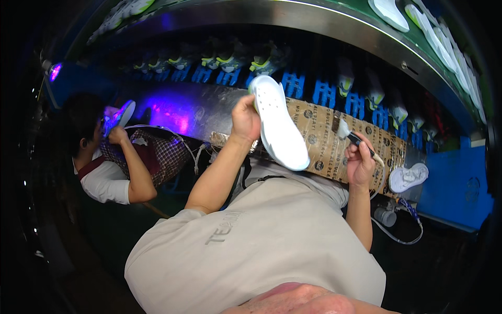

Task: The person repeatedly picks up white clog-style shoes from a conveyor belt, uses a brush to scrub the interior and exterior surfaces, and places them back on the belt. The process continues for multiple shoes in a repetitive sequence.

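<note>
1. Nearest the cam: a bit of our own face (308, 304) at the bottom edge, then our pale shirt (261, 230) filling the lower middle.
2. Our L hand (246, 119) has the white sole (282, 125), fingers closed on its left edge nr the upper end; some are hidden behind it, so can't tell their exact spread. Sole's held up over the front of the worktop (324, 162), which is covered w/ printed brown paper there.
3. Our R hand (361, 159) has the brush (354, 138), fingers pinched narrow round the dark handle. Pale bristles point up-left; a thin hose (383, 167) shows by the handle's rear end.
4. Key relation, we'd judge: sole lies left of the R fingers, w/ the bristles btwn, approx. level w/ its middle & apart from it. Sole's long axis slants from upper left (end w/ small holes) to lower right (smooth end), lower end nearer us. L hand is on it; R hand is well off to the right.
5. Also: a second white sole (408, 178) on the worktop, far right, nr a blue panel (455, 183); shoes (230, 62) along the blue racks (324, 93) beyond; at left, a co-worker's hand (118, 135) holds a shoe in purple light.
</note>
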### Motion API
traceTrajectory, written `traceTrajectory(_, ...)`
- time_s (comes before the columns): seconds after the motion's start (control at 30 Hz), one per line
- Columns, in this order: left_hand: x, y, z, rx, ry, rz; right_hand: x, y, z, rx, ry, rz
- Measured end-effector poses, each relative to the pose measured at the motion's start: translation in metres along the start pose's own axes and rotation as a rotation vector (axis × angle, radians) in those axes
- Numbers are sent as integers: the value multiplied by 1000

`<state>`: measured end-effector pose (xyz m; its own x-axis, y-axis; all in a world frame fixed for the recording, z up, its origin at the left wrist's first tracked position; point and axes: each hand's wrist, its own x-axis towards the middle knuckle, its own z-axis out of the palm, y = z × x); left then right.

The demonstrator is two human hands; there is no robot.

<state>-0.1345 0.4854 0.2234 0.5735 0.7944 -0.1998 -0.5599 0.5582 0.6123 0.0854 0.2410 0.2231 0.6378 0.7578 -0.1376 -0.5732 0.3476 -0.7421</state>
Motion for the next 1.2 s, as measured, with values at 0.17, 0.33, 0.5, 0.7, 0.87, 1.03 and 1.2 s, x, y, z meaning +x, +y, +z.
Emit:
traceTrajectory(0.17, -40, -47, 6, 83, -180, -490, -16, 20, 27, -160, -6, 113)
traceTrajectory(0.33, -33, -59, 22, 259, -158, -392, -3, 40, 55, -241, 63, 114)
traceTrajectory(0.5, -34, -84, 27, 295, -124, -288, 4, 60, 76, -208, 82, 74)
traceTrajectory(0.7, -28, -87, 22, 140, -142, -257, 0, 59, 67, 269, 75, 215)
traceTrajectory(0.87, -21, -83, 26, 208, -196, -203, -15, 60, 59, 0, 22, 255)
traceTrajectory(1.03, -18, -76, 43, 143, -163, -162, -17, 57, 47, 128, 59, 287)
traceTrajectory(1.2, -9, -71, 45, 184, -206, -121, -25, 47, 52, 69, -49, 341)
